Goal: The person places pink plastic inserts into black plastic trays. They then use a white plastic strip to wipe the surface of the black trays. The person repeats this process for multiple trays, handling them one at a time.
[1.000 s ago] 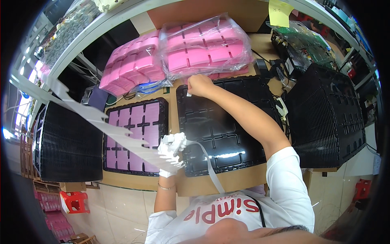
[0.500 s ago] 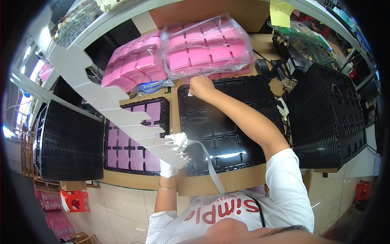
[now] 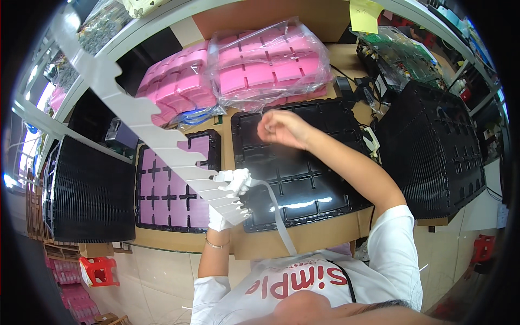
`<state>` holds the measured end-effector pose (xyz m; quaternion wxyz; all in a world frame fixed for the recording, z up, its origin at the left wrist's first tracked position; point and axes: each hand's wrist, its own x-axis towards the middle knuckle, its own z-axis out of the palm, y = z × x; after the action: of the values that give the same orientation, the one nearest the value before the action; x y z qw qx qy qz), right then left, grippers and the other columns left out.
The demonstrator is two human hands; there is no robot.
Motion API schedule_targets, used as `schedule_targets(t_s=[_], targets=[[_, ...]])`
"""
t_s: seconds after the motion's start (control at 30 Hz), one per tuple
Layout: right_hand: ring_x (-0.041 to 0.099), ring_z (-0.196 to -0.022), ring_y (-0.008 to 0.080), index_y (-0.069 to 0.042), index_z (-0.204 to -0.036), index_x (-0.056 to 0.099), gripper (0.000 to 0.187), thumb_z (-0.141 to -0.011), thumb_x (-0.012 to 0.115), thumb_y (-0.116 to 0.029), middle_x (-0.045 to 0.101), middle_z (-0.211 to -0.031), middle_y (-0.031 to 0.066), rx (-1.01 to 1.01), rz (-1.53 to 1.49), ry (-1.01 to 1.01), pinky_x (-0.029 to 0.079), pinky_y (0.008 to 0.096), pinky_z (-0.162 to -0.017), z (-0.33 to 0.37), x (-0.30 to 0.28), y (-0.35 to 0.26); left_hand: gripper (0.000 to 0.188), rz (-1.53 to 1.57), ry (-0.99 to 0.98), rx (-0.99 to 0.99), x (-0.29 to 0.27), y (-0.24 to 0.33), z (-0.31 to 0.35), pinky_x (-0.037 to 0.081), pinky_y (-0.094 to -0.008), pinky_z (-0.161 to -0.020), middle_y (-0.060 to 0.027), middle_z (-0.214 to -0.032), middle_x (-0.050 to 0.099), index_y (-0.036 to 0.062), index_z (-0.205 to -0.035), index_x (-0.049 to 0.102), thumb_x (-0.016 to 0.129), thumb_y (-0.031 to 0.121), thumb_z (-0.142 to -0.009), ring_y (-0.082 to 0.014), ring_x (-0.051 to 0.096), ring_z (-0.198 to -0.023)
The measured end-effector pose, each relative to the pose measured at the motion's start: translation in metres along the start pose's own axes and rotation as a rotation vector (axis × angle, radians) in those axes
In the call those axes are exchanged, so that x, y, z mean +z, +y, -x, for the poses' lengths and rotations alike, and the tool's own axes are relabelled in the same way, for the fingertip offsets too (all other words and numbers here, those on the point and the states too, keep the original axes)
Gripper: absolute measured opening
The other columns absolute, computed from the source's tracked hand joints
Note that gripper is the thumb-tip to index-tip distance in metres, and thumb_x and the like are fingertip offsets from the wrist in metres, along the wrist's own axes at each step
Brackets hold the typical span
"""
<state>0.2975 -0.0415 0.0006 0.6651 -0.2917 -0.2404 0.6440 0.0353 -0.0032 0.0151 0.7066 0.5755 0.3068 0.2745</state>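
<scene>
My left hand (image 3: 234, 183), in a white glove, grips the lower end of a long greyish-white strip (image 3: 157, 140) with a deeply notched edge and thin cross lines. The strip slants up to the far left, above a black tray with purple-pink sheets (image 3: 172, 203). A narrow pale tail (image 3: 279, 219) hangs from the same hand toward my shirt. My bare right hand (image 3: 283, 129) hovers over the far left part of a large glossy black tray (image 3: 292, 162) with cross-shaped ridges. Its fingers are curled together, and whatever they may hold is hidden.
Stacks of black trays stand at the left (image 3: 92, 189) and right (image 3: 433, 157). Behind lie pink foam stacks, one in a clear plastic bag (image 3: 271, 65). Green circuit boards (image 3: 401, 51) sit at the back right. A red stool (image 3: 99, 271) stands on the floor.
My right hand has come off the large tray's far left corner, moving slightly right and nearer. The small white piece seen at its fingers no longer shows. My left hand still grips the strip.
</scene>
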Motion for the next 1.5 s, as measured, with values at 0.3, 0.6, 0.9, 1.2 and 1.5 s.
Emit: schedule_targets(t_s=[0.3,0.6,0.9,1.2,1.5], targets=[[0.057,-0.077,0.0056,-0.003,-0.090,0.067,0.013,-0.086,0.074,-0.013,0.065,-0.087,-0.0008,-0.111,0.794,0.205,0.046,0.0234,-0.070,0.106,0.054,0.033,0.027,0.242,-0.187,-0.040,0.028,-0.005,0.003,0.059,-0.0306,-0.065,-0.0130,-0.094,0.066,-0.0004,-0.119,0.053,0.059,0.013,-0.096,-0.0226,0.069,-0.076],[0.053,-0.063,0.0211,-0.006,-0.085,0.067,0.011,-0.078,0.075,-0.008,0.052,-0.072,0.0059,-0.861,1.483,0.114,0.042,0.0317,-0.058,0.142,0.072,0.029,0.018,0.541,-0.260,-0.147,0.033,-0.031,0.002,0.056,-0.0291,-0.072,-0.0120,-0.094,0.065,-0.0002,-0.109,0.055,0.050,0.015,-0.100,-0.0197,0.067,-0.077],[0.063,-0.068,0.0186,-0.006,-0.078,0.072,0.016,-0.073,0.078,-0.020,0.065,-0.073,0.0087,-0.269,1.445,0.892,0.049,0.0330,-0.065,0.104,-0.108,-0.092,0.018,0.217,-0.080,-0.063,0.035,-0.015,-0.004,0.057,-0.0281,-0.059,-0.0141,-0.087,0.067,-0.0060,-0.107,0.056,0.057,0.008,-0.095,-0.0204,0.068,-0.068],[0.067,-0.075,0.0309,-0.005,-0.075,0.072,0.015,-0.070,0.077,-0.018,0.068,-0.077,0.0158,-0.101,1.758,0.768,0.052,0.0390,-0.071,0.097,-0.132,-0.110,0.020,0.066,-0.046,-0.120,0.047,-0.002,0.000,0.052,-0.0209,-0.059,-0.0066,-0.080,0.068,0.0018,-0.099,0.062,0.072,0.015,-0.088,-0.0122,0.066,-0.064],[0.068,-0.076,0.0343,-0.002,-0.076,0.074,0.021,-0.068,0.076,-0.021,0.069,-0.078,0.0205,-0.064,1.810,0.750,0.054,0.0401,-0.075,0.089,-0.141,-0.115,0.016,0.096,-0.020,-0.109,0.046,-0.006,-0.001,0.052,-0.0207,-0.059,-0.0070,-0.077,0.068,0.0015,-0.096,0.062,0.071,0.013,-0.089,-0.0117,0.065,-0.063]])
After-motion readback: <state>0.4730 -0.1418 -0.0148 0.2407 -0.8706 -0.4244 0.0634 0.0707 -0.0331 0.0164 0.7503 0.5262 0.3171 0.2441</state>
